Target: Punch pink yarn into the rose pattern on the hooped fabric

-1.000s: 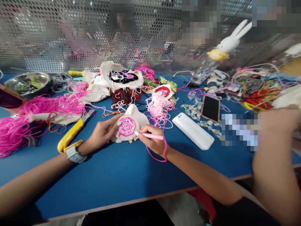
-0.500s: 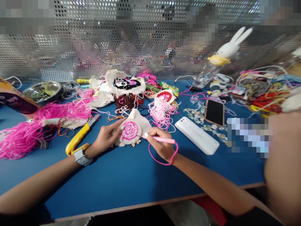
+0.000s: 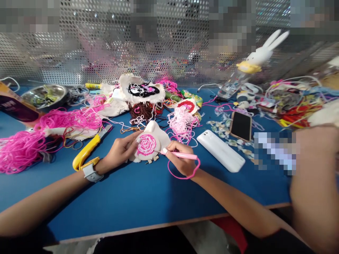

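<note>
My left hand (image 3: 122, 151), with a watch on its wrist, grips the left edge of a small embroidery hoop (image 3: 158, 144) covered in cream cloth. A pink and white yarn spiral (image 3: 146, 145) fills much of the cloth. In my right hand (image 3: 182, 163) is a pink punch needle (image 3: 185, 155), held like a pen. Its metal tip points left at the right side of the spiral; I cannot tell whether it pierces the cloth. Bright pink yarn (image 3: 178, 177) loops from the handle's back end below my right hand. Loose cloth (image 3: 155, 129) stands up behind the hoop.
A yellow-handled cutter (image 3: 86, 152) lies left of my left hand, near pink yarn bundles (image 3: 21, 150). To the right are a white power bank (image 3: 221, 151), a phone (image 3: 241, 126) and a rabbit-topped bottle (image 3: 234, 83). Another person's arm (image 3: 315, 176) rests at the right edge.
The view has shifted slightly. My right hand and the punch needle have moved very little at the hoop's right side, and my left hand keeps its grip.
</note>
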A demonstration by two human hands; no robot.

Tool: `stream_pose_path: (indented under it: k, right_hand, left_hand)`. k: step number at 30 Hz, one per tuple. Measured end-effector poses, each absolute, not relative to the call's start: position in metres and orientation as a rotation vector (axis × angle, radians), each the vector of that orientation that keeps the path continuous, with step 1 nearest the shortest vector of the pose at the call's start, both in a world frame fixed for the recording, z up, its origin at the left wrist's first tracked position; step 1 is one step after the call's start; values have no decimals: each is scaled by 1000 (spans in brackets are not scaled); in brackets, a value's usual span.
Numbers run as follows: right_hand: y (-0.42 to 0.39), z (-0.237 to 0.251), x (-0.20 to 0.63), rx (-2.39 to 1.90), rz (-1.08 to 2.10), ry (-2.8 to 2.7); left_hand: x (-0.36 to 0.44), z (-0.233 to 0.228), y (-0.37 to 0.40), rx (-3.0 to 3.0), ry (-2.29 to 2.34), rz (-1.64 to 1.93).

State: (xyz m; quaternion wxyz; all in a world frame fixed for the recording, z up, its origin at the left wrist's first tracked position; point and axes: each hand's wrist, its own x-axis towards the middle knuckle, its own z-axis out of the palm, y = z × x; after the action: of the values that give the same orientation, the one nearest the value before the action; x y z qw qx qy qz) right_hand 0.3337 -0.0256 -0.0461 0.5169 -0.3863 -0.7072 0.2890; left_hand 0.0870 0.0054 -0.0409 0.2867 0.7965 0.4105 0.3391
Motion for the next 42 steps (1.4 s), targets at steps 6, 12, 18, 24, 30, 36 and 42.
stream_pose_path:
  k: [6,12,18,24,30,36,42]
  right_hand:
    - [-26,-49,337,-932,715,-1651]
    - [-25,-50,339,-910,713,-1667]
    - [-24,-49,334,-851,500,-1830]
    - [-18,-55,332,-754,369,-2002]
    - [-17,-55,331,-788,580,-1963]
    - [-27,-43,334,-984,674,-1723]
    - [-27,-42,337,-961,617,-1704]
  left_hand:
    - [86,-40,7,2142,1099,909]
    - [87,-41,7,2137,1125,881]
    - [86,-41,7,2139,1130,839]
    - [86,-40,8,2142,1178,828]
    - [87,-40,7,2133,1162,844]
    - [89,-40,6,2159,1168,900]
    - [89,-38,6,2169,1170,888]
